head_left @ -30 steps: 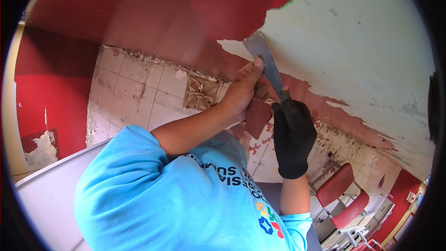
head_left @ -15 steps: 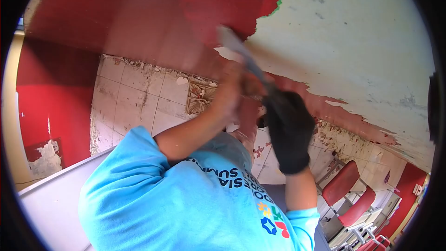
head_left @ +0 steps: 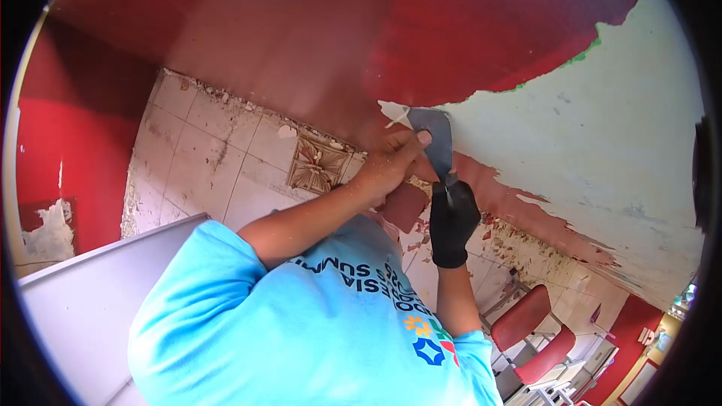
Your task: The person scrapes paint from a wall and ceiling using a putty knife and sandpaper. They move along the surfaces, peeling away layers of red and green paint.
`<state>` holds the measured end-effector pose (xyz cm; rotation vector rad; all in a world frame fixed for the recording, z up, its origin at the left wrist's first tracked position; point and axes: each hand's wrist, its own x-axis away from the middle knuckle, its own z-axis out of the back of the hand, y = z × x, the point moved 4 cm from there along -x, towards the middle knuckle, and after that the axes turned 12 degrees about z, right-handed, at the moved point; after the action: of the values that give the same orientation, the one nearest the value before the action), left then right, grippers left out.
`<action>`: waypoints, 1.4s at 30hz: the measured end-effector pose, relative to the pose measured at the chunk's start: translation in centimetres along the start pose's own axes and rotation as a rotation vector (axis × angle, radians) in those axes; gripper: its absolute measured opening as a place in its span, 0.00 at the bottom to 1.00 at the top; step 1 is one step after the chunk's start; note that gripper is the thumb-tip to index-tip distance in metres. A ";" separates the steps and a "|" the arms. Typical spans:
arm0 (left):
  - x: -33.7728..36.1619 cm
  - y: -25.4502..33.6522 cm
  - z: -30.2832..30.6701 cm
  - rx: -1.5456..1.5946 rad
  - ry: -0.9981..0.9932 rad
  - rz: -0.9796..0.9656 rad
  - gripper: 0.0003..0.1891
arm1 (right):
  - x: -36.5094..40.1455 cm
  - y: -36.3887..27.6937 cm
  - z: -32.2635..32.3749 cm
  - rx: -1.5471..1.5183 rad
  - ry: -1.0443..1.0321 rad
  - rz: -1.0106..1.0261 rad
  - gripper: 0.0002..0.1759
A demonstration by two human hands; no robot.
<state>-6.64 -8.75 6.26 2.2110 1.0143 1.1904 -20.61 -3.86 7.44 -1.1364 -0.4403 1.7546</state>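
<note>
My right hand point(head_left: 453, 214), in a black glove, is closed round the handle of a scraper point(head_left: 435, 131). The scraper's broad grey blade lies against the wall at the ragged edge of the red paint point(head_left: 481, 45). My bare left hand point(head_left: 391, 162) is beside the blade, its thumb over the blade's near edge. Its fingers are closed on a peeled strip of paint point(head_left: 406, 207), whose reddish-brown flap hangs below the hand. A pale torn patch shows at the blade's left corner. Bare pale wall point(head_left: 594, 120) spreads to the right.
Below lie white floor tiles point(head_left: 207, 150) with paint chips along the wall's foot and a patterned tile point(head_left: 317, 165). A white panel point(head_left: 98, 293) stands at left. Red chairs point(head_left: 523, 316) are at lower right. Another red wall point(head_left: 53, 135) with a peeled patch is at far left.
The scraper, blurred and raised across the red paint before, now rests lower at the paint edge. My left hand has moved beside its blade. The view has shifted, showing more red wall.
</note>
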 end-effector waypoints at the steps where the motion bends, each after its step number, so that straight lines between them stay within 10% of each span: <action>1: 0.4 0.1 0.4 -0.016 0.034 0.000 0.16 | 0.1 0.1 -0.4 0.041 0.020 0.036 0.07; 14: 0.2 0.1 3.9 0.124 0.273 -0.111 0.17 | -2.2 -1.7 -3.7 0.070 -0.098 0.244 0.15; 19: -0.3 -4.7 5.0 0.015 0.185 0.067 0.17 | 6.0 2.5 -2.5 0.016 -0.244 -0.187 0.17; 26: -0.7 -3.6 4.2 0.317 0.056 0.086 0.21 | 3.8 -0.8 -1.2 0.270 -0.213 0.096 0.17; 30: -2.5 -5.8 7.5 0.284 0.125 0.035 0.24 | 5.0 -0.7 0.4 0.122 -0.273 -0.299 0.23; 40: 1.0 -3.7 9.5 -0.420 -0.120 -0.022 0.15 | 6.9 -2.5 0.4 0.173 -0.455 -0.222 0.23; 42: 0.8 -3.5 10.7 -0.225 0.108 -0.080 0.15 | 7.2 -2.9 0.4 0.157 -0.412 -0.211 0.22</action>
<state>1.24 -6.20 -1.42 1.9339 0.9500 1.3297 -20.16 3.79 6.16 -0.5920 -0.6330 1.7981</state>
